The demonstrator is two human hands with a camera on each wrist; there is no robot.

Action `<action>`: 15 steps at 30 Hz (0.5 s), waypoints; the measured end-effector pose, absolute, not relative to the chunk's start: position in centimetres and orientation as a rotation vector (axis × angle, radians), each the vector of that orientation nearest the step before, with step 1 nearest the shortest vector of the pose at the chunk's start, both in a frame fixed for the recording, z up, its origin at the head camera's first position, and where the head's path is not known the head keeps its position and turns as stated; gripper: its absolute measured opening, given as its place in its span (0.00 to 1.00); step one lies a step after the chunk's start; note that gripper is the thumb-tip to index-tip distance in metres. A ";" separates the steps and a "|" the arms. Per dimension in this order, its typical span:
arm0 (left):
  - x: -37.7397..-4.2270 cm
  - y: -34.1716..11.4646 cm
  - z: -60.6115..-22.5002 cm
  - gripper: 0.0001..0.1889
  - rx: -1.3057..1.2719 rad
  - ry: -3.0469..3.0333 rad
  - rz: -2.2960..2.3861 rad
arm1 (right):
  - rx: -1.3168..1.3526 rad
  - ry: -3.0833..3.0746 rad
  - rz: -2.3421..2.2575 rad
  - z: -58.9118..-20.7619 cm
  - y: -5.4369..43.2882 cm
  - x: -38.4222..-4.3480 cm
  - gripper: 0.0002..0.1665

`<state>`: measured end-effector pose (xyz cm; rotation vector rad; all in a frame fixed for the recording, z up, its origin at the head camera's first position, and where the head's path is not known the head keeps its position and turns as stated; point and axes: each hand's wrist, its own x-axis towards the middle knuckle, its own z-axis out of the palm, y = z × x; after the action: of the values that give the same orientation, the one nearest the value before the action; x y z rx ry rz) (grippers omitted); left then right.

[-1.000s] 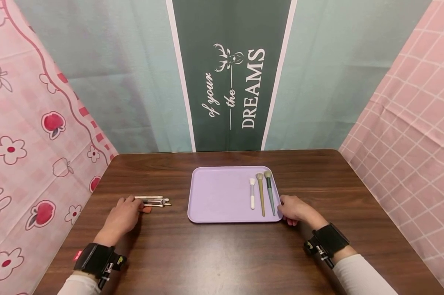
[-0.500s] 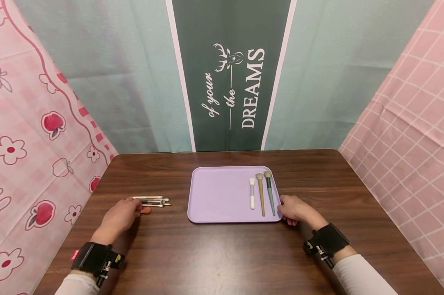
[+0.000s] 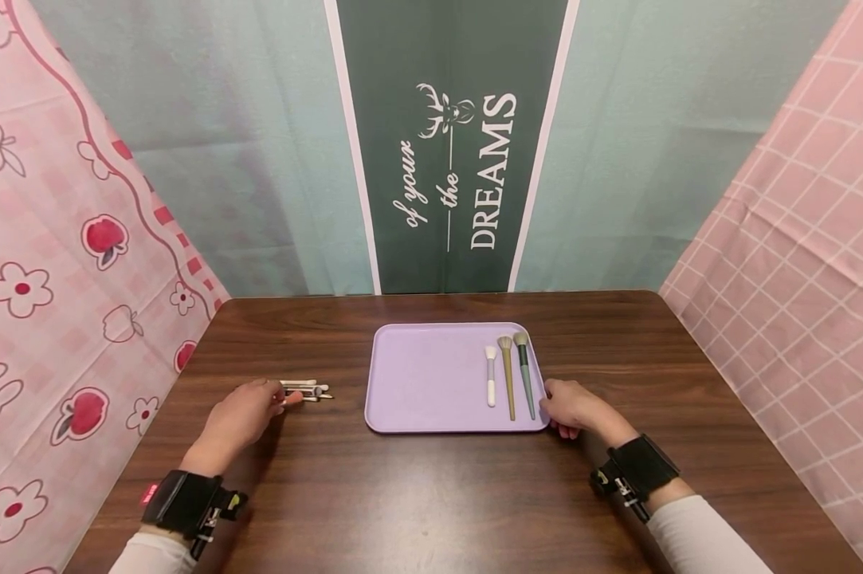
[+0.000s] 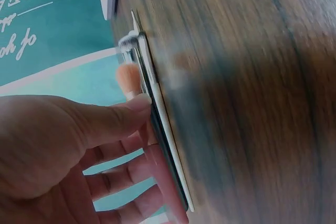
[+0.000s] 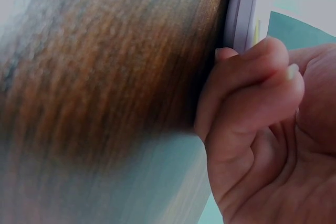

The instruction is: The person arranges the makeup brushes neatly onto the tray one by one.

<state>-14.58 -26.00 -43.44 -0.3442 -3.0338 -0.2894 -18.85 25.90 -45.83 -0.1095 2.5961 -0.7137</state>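
My left hand (image 3: pixel 241 418) pinches a makeup brush with orange bristles (image 4: pixel 129 80) and a dark pink handle (image 4: pixel 167 182) between thumb and fingers. This brush lies over a small bunch of slim makeup brushes (image 3: pixel 309 389) on the left of the table, their heads pointing right. Across the table my right hand (image 3: pixel 573 405) holds the right edge of a lilac tray (image 3: pixel 424 375), fingers curled at its near corner (image 5: pixel 244 30). Lying side by side on the tray's right part are a white-and-lilac brush (image 3: pixel 491 379), an olive brush (image 3: pixel 507 379) and a green brush (image 3: pixel 525 379).
The dark wooden table (image 3: pixel 417 502) reaches back to a green and teal curtain (image 3: pixel 445 271). Pink patterned cloth hangs along the left side (image 3: pixel 58 319) and a pink checked cloth (image 3: pixel 797 239) along the right.
The orange-bristled brush has come up off its spot beside the bunch and now overlaps it, pinched by my left hand, which shifted slightly right. My right hand and the tray stayed put.
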 end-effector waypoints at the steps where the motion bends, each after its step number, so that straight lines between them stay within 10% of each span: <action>1: -14.5 -25.9 -43.4 0.06 -0.336 -3.032 -0.294 | -0.102 2.592 -0.716 -45.8 25.9 -18.9 0.06; 15: -14.8 -24.3 -42.8 0.06 -0.258 -3.068 -0.295 | -0.102 2.598 -0.711 -45.8 25.9 -18.9 0.06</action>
<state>-14.80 -24.28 -42.84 -0.2580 -3.0683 -0.2946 -18.86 25.87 -45.80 -0.1019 2.5975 -0.7105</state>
